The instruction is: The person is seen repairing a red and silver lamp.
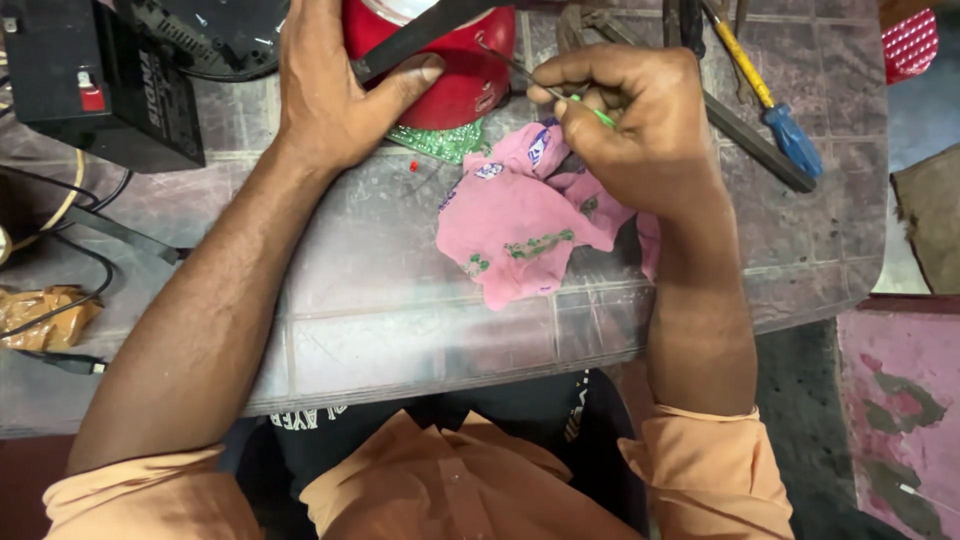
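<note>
left hand (335, 85) grips glossy round red housing (455, 60), top centre | right hand (635, 115) pinches thin metal probe (515, 68) | crumpled pink cloth (520, 215) centre

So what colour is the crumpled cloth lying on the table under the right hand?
Pink, with small green and blue-white printed patches; the cloth shows best in the head view.

Grey tiled table (400, 330), pink cloth (520, 230), black box (90, 80), blue-handled screwdriver (770, 110)

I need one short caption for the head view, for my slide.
Left hand steadies a red housing while right hand holds a thin green-handled tool above a pink cloth.
</note>
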